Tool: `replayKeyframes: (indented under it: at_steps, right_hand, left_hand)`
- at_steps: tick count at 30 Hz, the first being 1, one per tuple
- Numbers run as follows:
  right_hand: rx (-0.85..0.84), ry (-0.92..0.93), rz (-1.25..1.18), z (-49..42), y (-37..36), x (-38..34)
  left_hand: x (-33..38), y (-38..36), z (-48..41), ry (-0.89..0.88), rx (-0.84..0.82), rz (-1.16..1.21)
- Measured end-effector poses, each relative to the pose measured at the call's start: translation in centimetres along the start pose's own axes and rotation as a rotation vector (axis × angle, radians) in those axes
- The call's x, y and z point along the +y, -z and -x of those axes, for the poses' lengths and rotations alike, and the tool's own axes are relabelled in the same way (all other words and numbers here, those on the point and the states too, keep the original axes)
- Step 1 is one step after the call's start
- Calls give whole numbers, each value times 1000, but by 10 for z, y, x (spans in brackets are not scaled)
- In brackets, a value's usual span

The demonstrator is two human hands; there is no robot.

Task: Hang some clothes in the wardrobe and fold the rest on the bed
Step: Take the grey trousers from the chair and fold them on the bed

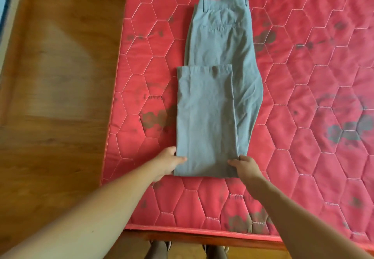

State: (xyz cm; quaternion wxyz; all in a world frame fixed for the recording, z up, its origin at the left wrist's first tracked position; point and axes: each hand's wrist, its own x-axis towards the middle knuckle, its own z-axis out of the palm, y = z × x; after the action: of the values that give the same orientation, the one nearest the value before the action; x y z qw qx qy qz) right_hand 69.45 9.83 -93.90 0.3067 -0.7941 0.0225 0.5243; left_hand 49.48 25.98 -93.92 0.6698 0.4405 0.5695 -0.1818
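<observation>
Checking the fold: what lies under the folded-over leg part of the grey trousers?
The upper half of the grey trousers, showing past its far and right edges, on the red mattress. Deeper layers are covered; left hand and right hand pinch its near corners.

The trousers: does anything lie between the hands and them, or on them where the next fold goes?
Nothing visible. The left hand and right hand grip the near corners of the trousers; the part up to the waistband lies bare on the mattress.

Under my hands the trousers (216,88) are matt grey woven cloth, lightly creased. The mattress (303,96) is red quilted fabric with a faint sheen, stitched in hexagons and blotched dark. The floor (60,76) is glossy brown wood.
</observation>
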Motion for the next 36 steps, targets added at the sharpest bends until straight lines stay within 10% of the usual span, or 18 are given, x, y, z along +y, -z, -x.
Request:
replayKeyframes:
  at_steps: [19,33,36]
  right_hand:
    - [-92,-153,265,41,-1,93]
    - [322,452,219,-56,-12,-110]
    - [448,572,579,-58,-2,-108]
  left_hand:
    - [-67,-34,26,95,-23,-35]
    - [111,-1,-56,-531,427,95]
    - [117,1,-63,-535,562,-336]
